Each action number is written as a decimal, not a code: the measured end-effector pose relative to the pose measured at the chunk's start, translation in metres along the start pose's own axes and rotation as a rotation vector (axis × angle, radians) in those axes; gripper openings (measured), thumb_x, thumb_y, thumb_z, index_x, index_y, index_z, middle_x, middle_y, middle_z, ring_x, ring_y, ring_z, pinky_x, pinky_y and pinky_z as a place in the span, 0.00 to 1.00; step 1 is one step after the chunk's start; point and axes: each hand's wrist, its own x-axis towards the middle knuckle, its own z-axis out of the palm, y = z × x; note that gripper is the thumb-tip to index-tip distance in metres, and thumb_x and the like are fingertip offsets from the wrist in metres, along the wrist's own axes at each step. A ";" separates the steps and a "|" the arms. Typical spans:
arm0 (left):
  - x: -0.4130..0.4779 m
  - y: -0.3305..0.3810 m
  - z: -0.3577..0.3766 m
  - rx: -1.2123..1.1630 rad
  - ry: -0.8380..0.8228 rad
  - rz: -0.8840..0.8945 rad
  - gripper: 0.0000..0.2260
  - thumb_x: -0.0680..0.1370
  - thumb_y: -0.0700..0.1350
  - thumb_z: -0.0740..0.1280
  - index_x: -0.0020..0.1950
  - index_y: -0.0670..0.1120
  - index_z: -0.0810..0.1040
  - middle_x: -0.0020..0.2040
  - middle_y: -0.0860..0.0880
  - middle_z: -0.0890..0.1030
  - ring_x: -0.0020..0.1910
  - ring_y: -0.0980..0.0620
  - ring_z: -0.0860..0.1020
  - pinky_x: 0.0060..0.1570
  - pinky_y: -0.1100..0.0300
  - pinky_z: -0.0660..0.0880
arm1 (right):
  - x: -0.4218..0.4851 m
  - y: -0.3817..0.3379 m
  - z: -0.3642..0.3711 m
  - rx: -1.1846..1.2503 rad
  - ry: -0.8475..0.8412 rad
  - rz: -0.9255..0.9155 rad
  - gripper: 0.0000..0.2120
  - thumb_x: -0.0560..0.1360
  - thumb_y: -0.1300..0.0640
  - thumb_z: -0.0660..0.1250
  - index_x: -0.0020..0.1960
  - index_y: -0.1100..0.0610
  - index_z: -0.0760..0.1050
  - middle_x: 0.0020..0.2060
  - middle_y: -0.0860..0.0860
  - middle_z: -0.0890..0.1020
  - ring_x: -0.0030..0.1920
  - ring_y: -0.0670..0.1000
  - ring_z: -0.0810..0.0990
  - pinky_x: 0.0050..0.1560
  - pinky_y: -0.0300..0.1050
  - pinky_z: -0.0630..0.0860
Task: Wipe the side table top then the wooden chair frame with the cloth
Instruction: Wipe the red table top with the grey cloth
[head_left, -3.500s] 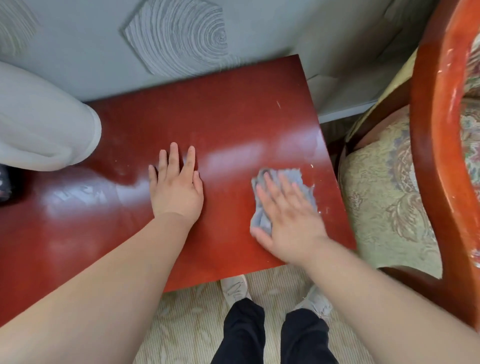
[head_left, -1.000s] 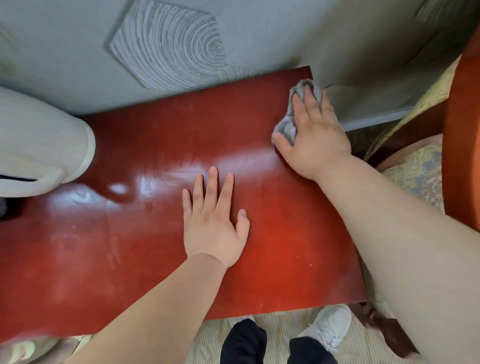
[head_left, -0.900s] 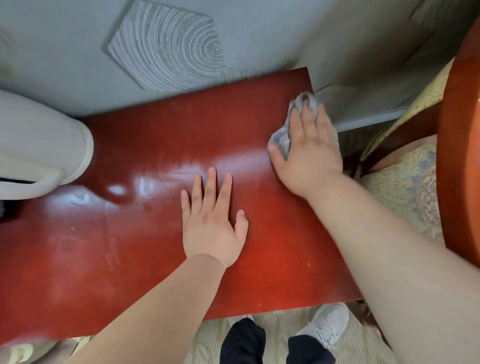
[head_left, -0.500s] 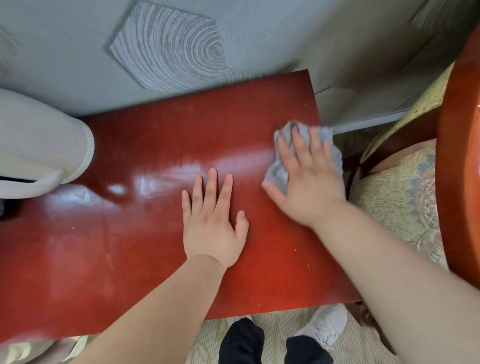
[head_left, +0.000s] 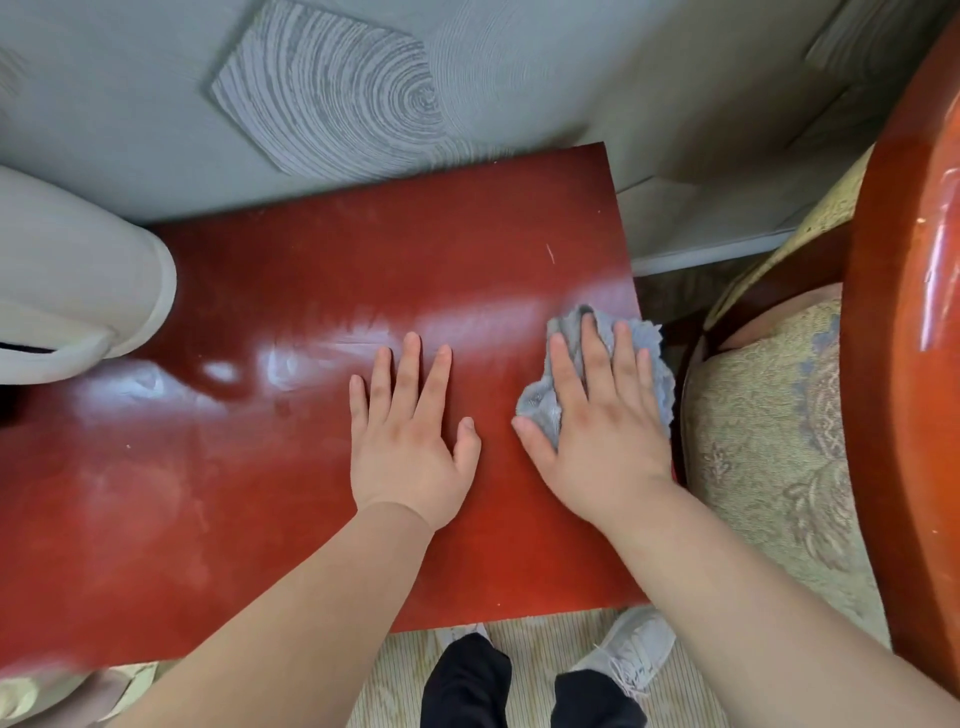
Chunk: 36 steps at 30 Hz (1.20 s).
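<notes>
The glossy red-brown side table top (head_left: 291, 467) fills the middle of the head view. My right hand (head_left: 602, 421) lies flat, fingers straight, pressing a crumpled grey cloth (head_left: 641, 338) against the table's right edge. The cloth shows above and to the left of my fingers and hangs slightly past the edge. My left hand (head_left: 410, 436) rests flat on the table just left of it, fingers straight and holding nothing. The wooden chair frame (head_left: 904, 364) curves down the right side, red-brown and shiny.
A floral upholstered chair seat (head_left: 763, 447) sits right beside the table's right edge. A pale lampshade-like object (head_left: 67, 291) stands on the table's far left. A grey patterned wall (head_left: 363, 93) backs the table. My shoes (head_left: 631, 654) stand on striped carpet below.
My right hand has dragged the cloth from the table's far right corner toward me along the right edge. My left hand has stayed flat in place.
</notes>
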 end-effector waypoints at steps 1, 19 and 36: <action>0.000 0.000 0.000 0.002 0.000 0.002 0.33 0.80 0.59 0.55 0.85 0.54 0.57 0.86 0.47 0.54 0.85 0.42 0.49 0.82 0.38 0.50 | 0.011 0.005 -0.002 -0.012 0.000 -0.031 0.43 0.78 0.29 0.52 0.85 0.51 0.50 0.84 0.57 0.49 0.83 0.63 0.41 0.82 0.62 0.41; 0.000 0.001 -0.002 -0.021 0.003 0.004 0.33 0.79 0.60 0.52 0.85 0.55 0.56 0.87 0.48 0.51 0.85 0.42 0.48 0.82 0.39 0.47 | -0.081 0.010 0.020 0.043 0.002 0.202 0.38 0.81 0.34 0.50 0.84 0.56 0.55 0.83 0.58 0.52 0.82 0.65 0.51 0.81 0.60 0.54; -0.002 -0.002 0.002 -0.017 0.008 0.023 0.33 0.80 0.61 0.51 0.86 0.55 0.52 0.87 0.48 0.48 0.85 0.42 0.46 0.82 0.40 0.44 | -0.155 -0.031 0.054 0.036 0.032 0.016 0.36 0.81 0.36 0.55 0.84 0.54 0.57 0.84 0.54 0.54 0.84 0.59 0.45 0.81 0.63 0.52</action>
